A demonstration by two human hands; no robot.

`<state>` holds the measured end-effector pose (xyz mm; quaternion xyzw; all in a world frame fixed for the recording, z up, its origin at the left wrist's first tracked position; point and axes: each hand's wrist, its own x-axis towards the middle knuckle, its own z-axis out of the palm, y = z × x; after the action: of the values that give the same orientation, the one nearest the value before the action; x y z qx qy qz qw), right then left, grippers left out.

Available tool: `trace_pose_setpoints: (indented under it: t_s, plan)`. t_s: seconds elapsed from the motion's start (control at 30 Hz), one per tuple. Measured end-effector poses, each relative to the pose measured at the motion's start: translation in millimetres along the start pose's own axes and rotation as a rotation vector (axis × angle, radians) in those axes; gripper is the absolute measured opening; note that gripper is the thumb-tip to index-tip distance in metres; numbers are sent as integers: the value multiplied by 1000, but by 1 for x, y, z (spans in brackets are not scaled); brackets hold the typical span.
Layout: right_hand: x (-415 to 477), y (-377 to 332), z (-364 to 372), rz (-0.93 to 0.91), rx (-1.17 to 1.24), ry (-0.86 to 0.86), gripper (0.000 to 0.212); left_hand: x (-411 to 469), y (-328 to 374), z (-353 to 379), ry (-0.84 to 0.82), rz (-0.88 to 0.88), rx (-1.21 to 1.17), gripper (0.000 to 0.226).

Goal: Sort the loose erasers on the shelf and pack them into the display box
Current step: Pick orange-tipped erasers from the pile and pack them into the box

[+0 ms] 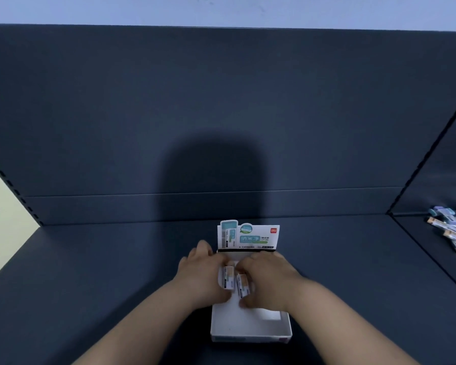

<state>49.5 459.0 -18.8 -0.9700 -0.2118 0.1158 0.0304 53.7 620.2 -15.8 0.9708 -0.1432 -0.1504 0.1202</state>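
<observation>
A white display box (pixel 250 331) lies on the dark shelf in front of me, its printed header card (pixel 249 235) standing upright at the far end. My left hand (pixel 199 275) holds a sleeved eraser (pixel 227 278) over the box's inside. Close beside it, my right hand (pixel 267 279) holds another sleeved eraser (pixel 242 285). Both hands hover above the middle of the box and hide much of its floor. The near part of the box shows bare white.
A pile of loose erasers (pixel 452 230) lies far right on the neighbouring shelf section, past a dividing seam. The dark back panel (pixel 221 114) rises behind the box. The shelf's left edge (pixel 13 248) runs diagonally at the far left.
</observation>
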Motion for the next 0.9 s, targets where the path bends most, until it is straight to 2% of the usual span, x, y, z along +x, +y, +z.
trace_pose_setpoints:
  t_s: [0.13, 0.23, 0.37, 0.53, 0.67, 0.9]
  plan:
    - [-1, 3, -2, 1, 40, 3, 47, 0, -1, 2, -19, -22, -24, 63]
    - [-1, 4, -2, 6, 59, 15, 44, -1, 2, 2, 29, -10, 19, 63]
    - [-1, 4, -2, 6, 92, 15, 48, -4, 3, 0, 64, 2, 73, 65]
    - [0, 1, -1, 37, 156, 14, 51, -6, -2, 0, 105, 23, 133, 58]
    - [2, 1, 1, 52, 179, 13, 46, -6, -2, 1, 120, 27, 147, 55]
    - [6, -4, 1, 29, 127, 45, 44, -4, 1, 8, 149, 8, 113, 39]
